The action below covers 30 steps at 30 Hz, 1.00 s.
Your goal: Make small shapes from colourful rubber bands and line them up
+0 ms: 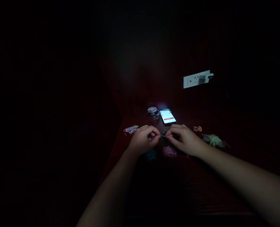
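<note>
Between the fingertips of my two hands runs a short, thin pale strand (pixel 163 136), stretched nearly level; it looks like a small elastic band. My left hand (pixel 145 137) pinches one end with thumb and forefinger. On the other end, my right hand (pixel 182 137) is closed in a similar pinch. Just below them lies a pile of small pink bands (pixel 169 151), with a dim blue pile (pixel 151 154) to its left. Something dark green (pixel 164 132) shows behind the strand, partly hidden by my fingers.
Mixed coloured rings (pixel 131 129) lie left of my hands on the dark red table (pixel 201 186). Pale green bands (pixel 214 140) and small orange pieces (pixel 197 128) are at right. Behind stand a lidded clear jar (pixel 153 113) and a lit phone (pixel 168 117). A power socket (pixel 194 80) holds a plug.
</note>
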{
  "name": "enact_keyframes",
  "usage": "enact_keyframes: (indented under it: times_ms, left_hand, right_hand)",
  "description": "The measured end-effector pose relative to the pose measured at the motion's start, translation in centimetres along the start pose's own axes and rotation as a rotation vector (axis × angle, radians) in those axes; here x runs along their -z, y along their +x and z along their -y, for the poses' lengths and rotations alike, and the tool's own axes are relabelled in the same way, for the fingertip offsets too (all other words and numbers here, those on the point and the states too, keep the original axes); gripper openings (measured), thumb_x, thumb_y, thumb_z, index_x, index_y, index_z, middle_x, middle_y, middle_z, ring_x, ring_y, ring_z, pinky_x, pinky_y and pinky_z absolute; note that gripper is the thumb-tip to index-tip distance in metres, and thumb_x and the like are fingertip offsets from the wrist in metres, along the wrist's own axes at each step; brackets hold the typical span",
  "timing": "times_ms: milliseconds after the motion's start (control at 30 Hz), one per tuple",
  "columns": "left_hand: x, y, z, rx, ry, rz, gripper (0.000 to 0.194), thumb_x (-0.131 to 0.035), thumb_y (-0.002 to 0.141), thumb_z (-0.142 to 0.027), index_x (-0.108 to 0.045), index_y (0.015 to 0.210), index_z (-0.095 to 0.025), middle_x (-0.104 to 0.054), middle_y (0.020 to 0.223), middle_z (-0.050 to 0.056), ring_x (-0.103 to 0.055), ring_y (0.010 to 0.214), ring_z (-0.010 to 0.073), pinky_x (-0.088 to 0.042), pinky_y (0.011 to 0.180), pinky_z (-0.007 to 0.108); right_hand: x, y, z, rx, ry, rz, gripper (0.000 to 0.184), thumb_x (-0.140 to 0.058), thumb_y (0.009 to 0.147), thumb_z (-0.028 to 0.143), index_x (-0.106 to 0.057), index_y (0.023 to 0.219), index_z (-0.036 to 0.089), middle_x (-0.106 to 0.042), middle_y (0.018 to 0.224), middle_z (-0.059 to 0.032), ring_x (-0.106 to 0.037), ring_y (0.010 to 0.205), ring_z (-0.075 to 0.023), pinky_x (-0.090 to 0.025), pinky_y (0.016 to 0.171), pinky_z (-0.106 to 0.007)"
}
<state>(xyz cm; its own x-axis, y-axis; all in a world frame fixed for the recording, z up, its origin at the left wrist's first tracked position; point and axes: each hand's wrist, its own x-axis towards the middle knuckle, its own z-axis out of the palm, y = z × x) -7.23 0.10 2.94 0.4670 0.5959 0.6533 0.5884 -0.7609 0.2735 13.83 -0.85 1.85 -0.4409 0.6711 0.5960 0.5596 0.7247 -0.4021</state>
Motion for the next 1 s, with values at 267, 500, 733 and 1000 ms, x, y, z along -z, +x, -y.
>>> enact_keyframes:
  times_ms: [267, 500, 733, 1000]
  left_hand:
    - [-0.1, -0.1, 0.2, 0.002, -0.013, 0.013, 0.003, -0.064, 0.079, -0.019, -0.066, 0.081, -0.021, -0.065, 0.074, 0.000, -0.058, 0.070, 0.0138, -0.045, 0.067, 0.027]
    - [-0.1, -0.1, 0.3, -0.010, -0.035, 0.050, 0.005, -0.063, 0.077, -0.017, -0.065, 0.081, -0.020, -0.063, 0.071, -0.001, -0.057, 0.067, 0.0128, -0.044, 0.065, 0.026]
    - [-0.1, -0.2, 0.8, 0.058, 0.029, 0.060, 0.005, -0.062, 0.078, -0.019, -0.065, 0.081, -0.021, -0.066, 0.074, -0.001, -0.059, 0.069, 0.0138, -0.046, 0.067, 0.027]
    - [0.7, -1.0, 4.7, 0.520, 0.191, 0.011, 0.023, -0.044, 0.087, -0.014, -0.065, 0.091, -0.022, -0.072, 0.096, 0.004, -0.066, 0.090, 0.0201, -0.049, 0.083, 0.035]
  right_hand:
    - [0.0, 0.0, -0.1, -0.020, 0.000, 0.001, 0.010, -0.055, 0.084, 0.017, -0.062, 0.077, 0.019, -0.060, 0.075, -0.0006, -0.055, 0.074, -0.0162, -0.036, 0.073, -0.032]
    - [0.0, 0.0, -0.5, -0.026, -0.010, 0.039, 0.011, -0.054, 0.084, 0.018, -0.063, 0.076, 0.019, -0.060, 0.073, -0.0014, -0.054, 0.071, -0.0156, -0.037, 0.069, -0.030]
    - [0.2, 0.0, -0.9, -0.018, -0.016, 0.103, 0.012, -0.054, 0.083, 0.017, -0.062, 0.075, 0.019, -0.061, 0.074, -0.0018, -0.055, 0.071, -0.0154, -0.038, 0.067, -0.029]
    - [0.4, 0.0, -1.4, -0.027, -0.037, 0.105, 0.011, -0.054, 0.083, 0.017, -0.064, 0.078, 0.020, -0.062, 0.077, -0.0020, -0.056, 0.073, -0.0158, -0.039, 0.069, -0.030]
